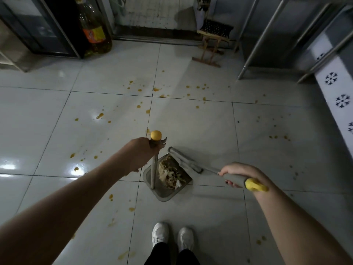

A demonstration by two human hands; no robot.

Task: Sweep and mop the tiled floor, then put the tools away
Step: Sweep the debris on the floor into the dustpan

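A grey dustpan (164, 195) stands on the white tiled floor (200, 127) in front of my feet, with a heap of yellowish scraps (170, 175) in it. My left hand (142, 153) grips the top of its upright handle (154, 171), just under the yellow cap. My right hand (241, 175) grips the grey broom handle (235, 177) near its yellow end. The broom head (183, 159) lies at the dustpan's open right edge. Orange sauce spots (156, 89) dot the tiles around.
A large oil bottle (94, 27) stands by a dark cabinet (38, 29) at the back left. A small wooden stool (213, 41) is at the back wall. Steel table legs (261, 41) and a patterned white wall (338, 92) are on the right. My white shoes (172, 238) are below.
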